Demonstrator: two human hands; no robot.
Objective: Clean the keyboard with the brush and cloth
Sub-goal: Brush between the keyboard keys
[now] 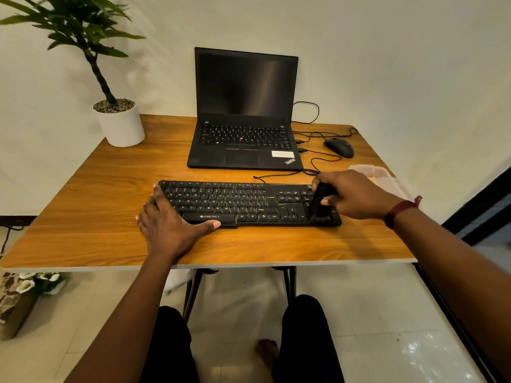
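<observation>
The right hand [356, 194] gripped the brush [318, 201] on the keyboard's [243, 203] right end. The left hand [168, 225] lay flat and open on its left end. A laptop [243, 114] and mouse [339, 147] sat behind it.

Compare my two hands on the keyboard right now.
The left hand lies flat and open on the left end of the keyboard; the right hand grips the black brush over its right end. The left holds nothing; the right wrist wears a red band. Both are at the same keyboard.
</observation>
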